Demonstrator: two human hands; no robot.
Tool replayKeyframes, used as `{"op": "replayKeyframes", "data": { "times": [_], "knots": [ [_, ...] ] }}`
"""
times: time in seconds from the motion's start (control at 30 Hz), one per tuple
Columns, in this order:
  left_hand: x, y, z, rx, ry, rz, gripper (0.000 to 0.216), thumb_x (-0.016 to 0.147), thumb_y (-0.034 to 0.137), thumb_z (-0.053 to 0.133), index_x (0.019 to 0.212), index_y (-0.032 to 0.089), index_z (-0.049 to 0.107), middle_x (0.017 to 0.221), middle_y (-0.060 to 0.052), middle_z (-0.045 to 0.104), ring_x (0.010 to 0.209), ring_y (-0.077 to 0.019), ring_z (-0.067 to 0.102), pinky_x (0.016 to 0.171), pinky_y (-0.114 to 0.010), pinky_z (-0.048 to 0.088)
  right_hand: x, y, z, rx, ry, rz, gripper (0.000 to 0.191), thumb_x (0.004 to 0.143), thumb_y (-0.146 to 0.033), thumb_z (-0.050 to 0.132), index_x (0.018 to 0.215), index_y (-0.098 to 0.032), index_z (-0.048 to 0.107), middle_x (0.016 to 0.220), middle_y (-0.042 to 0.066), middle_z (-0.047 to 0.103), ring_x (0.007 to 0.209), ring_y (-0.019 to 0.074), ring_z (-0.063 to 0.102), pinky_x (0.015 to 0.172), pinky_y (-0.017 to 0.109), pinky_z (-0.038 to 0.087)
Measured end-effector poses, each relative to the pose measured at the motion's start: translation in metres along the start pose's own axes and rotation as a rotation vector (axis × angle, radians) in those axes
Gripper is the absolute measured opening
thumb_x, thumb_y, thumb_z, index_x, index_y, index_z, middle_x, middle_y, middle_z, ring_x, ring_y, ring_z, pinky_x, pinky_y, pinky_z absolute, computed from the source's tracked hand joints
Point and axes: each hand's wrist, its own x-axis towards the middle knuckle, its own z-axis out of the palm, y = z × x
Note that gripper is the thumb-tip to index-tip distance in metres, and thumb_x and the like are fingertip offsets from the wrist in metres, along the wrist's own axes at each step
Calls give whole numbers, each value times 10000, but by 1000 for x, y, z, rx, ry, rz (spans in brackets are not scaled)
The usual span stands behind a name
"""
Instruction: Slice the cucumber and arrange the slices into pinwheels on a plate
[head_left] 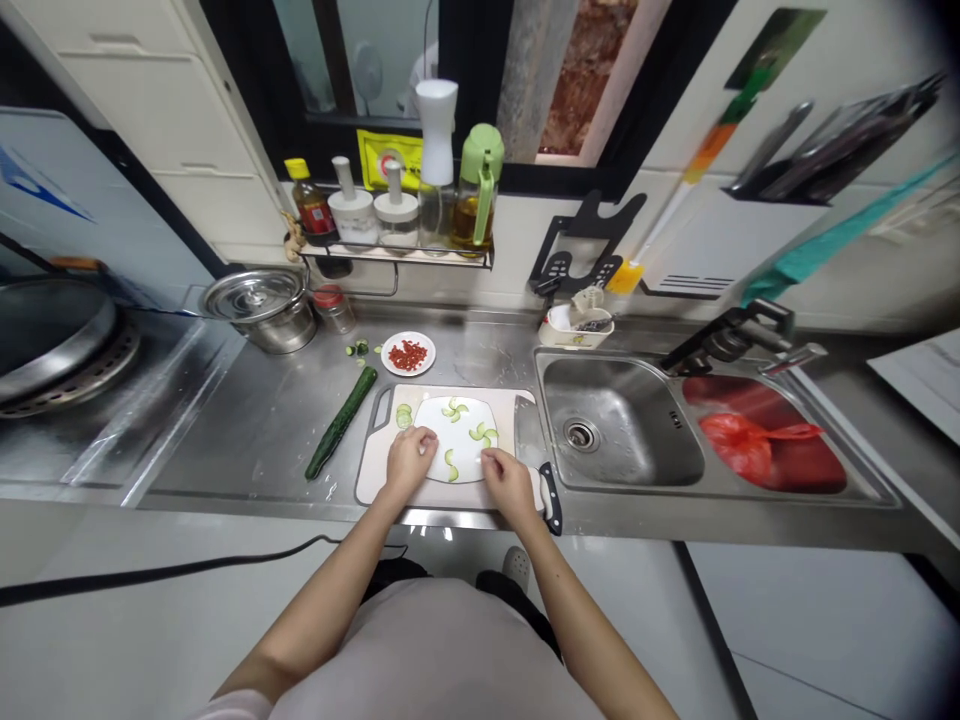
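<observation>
A white squarish plate (466, 422) rests on a pale cutting board (507, 408). Thin green-edged cucumber slices lie fanned on it in two small pinwheels (454, 410) (482, 434), with more curved slices (451, 464) near the front. My left hand (411, 462) is over the plate's left edge, fingers curled together; whatever they hold, if anything, is hidden. At the right edge, my right hand (510, 484) has thumb and fingers drawn together by the rim, and their contents cannot be made out. A small stack of cucumber slices (404, 416) sits on the board behind my left hand.
A whole cucumber (341, 424) lies left of the board. Behind are cucumber scraps (361, 348) and a saucer (387, 364) of chopped red pieces. A black-handled knife (553, 498) is beside my right wrist. The sink (615, 430) is right; a steel pot (277, 325) stands back left.
</observation>
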Motion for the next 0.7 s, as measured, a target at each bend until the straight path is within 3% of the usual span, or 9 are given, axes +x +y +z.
{"op": "replayKeyframes", "data": {
  "times": [0.1, 0.27, 0.5, 0.7],
  "knots": [
    [6, -20, -11, 24, 110, -103, 192, 866, 288, 524, 937, 225, 691, 898, -41, 686, 920, -198, 609, 849, -295, 437, -3, 4, -10, 76, 77, -7, 402, 896, -401, 406, 1014, -164, 709, 915, 86, 725, 774, 199, 630, 747, 285, 467],
    [20, -47, -25, 128, 114, -256, 223, 856, 348, 544, 1004, 237, 670, 931, -42, 700, 944, -213, 614, 821, -302, 420, -8, 13, -23, 105, 124, 19, 436, 884, -465, 416, 988, -164, 714, 844, 97, 716, 728, 210, 621, 703, 301, 469],
    [39, -40, -17, 248, 101, -327, 356, 831, 510, 558, 1019, 220, 640, 1069, -98, 688, 1047, -265, 592, 865, -359, 403, -6, 14, -22, 103, 112, 21, 441, 867, -471, 424, 962, -159, 721, 737, 79, 692, 651, 199, 598, 667, 299, 462],
    [41, -37, -11, 230, 100, -367, 312, 812, 470, 598, 1003, 225, 629, 1108, -89, 671, 1069, -276, 578, 890, -376, 387, -5, 12, -18, 125, 127, -11, 469, 856, -497, 439, 963, -147, 731, 666, 62, 670, 601, 191, 577, 632, 294, 458]
  ]
}}
